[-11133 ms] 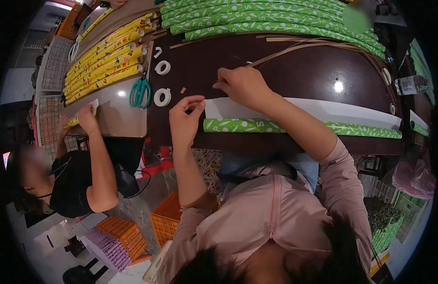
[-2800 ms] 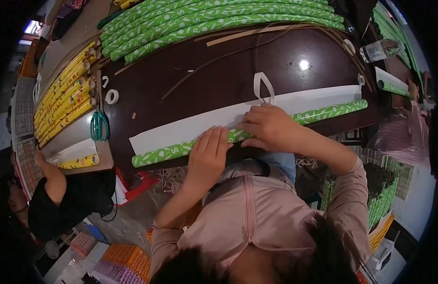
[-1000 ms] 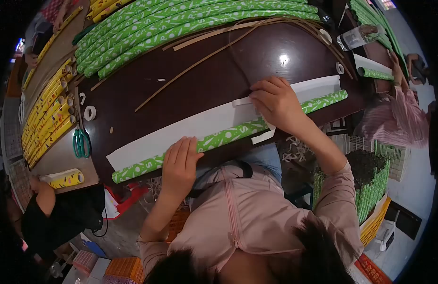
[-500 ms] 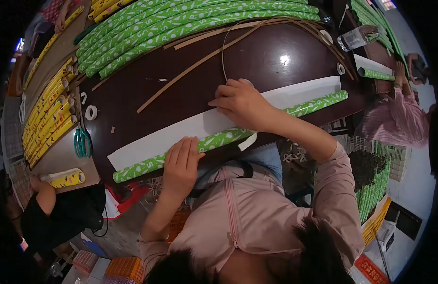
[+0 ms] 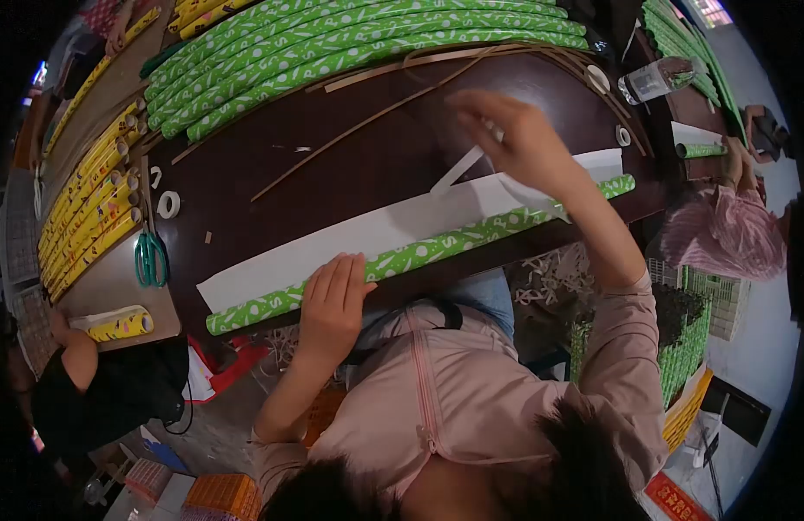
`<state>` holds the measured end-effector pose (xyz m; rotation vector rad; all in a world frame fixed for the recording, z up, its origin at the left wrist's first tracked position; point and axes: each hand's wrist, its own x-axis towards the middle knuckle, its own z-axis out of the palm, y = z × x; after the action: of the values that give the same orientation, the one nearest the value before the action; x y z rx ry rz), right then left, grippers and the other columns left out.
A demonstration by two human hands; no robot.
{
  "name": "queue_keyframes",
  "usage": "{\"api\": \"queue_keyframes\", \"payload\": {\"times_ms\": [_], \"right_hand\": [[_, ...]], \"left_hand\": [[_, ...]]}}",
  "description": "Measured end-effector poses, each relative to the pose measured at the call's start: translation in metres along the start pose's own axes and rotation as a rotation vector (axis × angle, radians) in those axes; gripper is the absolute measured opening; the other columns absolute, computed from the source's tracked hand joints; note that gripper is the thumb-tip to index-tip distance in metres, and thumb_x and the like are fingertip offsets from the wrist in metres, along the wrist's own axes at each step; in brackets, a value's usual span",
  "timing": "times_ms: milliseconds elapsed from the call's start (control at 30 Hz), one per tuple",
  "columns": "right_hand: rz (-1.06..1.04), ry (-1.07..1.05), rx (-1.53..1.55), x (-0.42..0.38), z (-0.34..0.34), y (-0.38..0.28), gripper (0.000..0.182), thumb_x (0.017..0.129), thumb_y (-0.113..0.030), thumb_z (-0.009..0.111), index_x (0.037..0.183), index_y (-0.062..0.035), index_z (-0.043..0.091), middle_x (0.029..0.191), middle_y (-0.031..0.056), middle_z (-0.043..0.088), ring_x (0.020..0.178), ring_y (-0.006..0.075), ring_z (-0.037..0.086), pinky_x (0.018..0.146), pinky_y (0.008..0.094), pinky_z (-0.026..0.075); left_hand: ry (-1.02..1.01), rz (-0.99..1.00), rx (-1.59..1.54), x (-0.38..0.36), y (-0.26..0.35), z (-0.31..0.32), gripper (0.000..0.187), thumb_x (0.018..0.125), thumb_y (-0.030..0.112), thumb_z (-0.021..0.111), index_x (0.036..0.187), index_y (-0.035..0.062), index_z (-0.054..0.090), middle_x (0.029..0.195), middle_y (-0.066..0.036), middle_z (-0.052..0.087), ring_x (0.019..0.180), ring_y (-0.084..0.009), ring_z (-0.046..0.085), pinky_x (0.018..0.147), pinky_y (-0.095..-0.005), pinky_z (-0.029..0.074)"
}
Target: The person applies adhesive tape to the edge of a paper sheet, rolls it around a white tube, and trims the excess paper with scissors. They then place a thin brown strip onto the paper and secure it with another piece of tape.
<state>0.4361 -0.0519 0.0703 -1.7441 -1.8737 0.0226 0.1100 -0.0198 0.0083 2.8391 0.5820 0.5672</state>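
A roll of green patterned wrapping paper (image 5: 458, 241) lies along the near table edge, its white underside (image 5: 332, 241) spread flat beyond it. My left hand (image 5: 332, 300) rests on the roll near its left end, fingers stretched over it and thumb apart. Raised above the right part of the sheet is my right hand (image 5: 519, 143), blurred, with its fingers bent together. A narrow white strip (image 5: 457, 171) hangs from these fingers toward the sheet. More white strip curves down below the hand, partly hidden by it.
Finished green rolls (image 5: 332, 61) line the back of the table, with thin brown strips (image 5: 332, 148) before them. To the left are yellow rolls (image 5: 98, 200), teal scissors (image 5: 150, 259) and a tape roll (image 5: 168, 205). A plastic bottle (image 5: 658, 80) lies at right. Co-workers sit at both sides.
My right hand has lifted from the sheet and moved up and to the right, drawing the white strip with it. My left hand stays on the roll.
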Motion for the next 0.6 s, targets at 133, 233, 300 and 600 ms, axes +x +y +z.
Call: {"api": "queue_keyframes", "payload": {"times_ms": [133,233,300,600], "right_hand": [[0.334,0.095,0.494,0.055,-0.024,0.029,0.023,0.096,-0.018,0.058,0.111,-0.0014,0.063,0.089,0.0103,0.069,0.077,0.0189,0.067,0.067,0.0327,0.052],[0.442,0.101,0.65,0.086,-0.008,0.051,0.027,0.095,-0.023,0.059,0.108,-0.0006,0.064,0.094,0.0095,0.07,0.078,0.0169,0.066,0.069,0.0311,0.052],[0.489,0.08,0.598,0.098,0.009,0.061,0.03,0.093,-0.027,0.061,0.107,-0.0011,0.065,0.091,0.0117,0.07,0.08,0.0188,0.067,0.07,0.0335,0.052],[0.307,0.02,0.15,0.066,0.022,0.071,0.027,0.09,-0.021,0.063,0.113,-0.0077,0.067,0.099,0.009,0.069,0.085,0.0196,0.066,0.077,0.0351,0.052]], "left_hand": [[0.025,0.002,-0.016,0.0,0.001,0.003,0.039,0.085,0.012,0.069,0.118,-0.0052,0.058,0.113,-0.017,0.061,0.106,-0.0314,0.06,0.09,-0.0423,0.049],[0.01,0.004,-0.022,0.001,0.001,0.002,0.039,0.084,0.01,0.07,0.118,-0.0051,0.058,0.112,-0.017,0.061,0.105,-0.0327,0.06,0.088,-0.0427,0.049],[0.013,0.012,-0.033,0.001,0.001,0.002,0.039,0.084,0.009,0.07,0.118,-0.0052,0.058,0.112,-0.018,0.061,0.104,-0.0332,0.06,0.088,-0.0429,0.049],[0.005,0.0,-0.028,0.001,0.0,0.001,0.038,0.084,0.01,0.069,0.117,-0.0056,0.058,0.111,-0.018,0.061,0.103,-0.0337,0.06,0.087,-0.0431,0.05]]}}
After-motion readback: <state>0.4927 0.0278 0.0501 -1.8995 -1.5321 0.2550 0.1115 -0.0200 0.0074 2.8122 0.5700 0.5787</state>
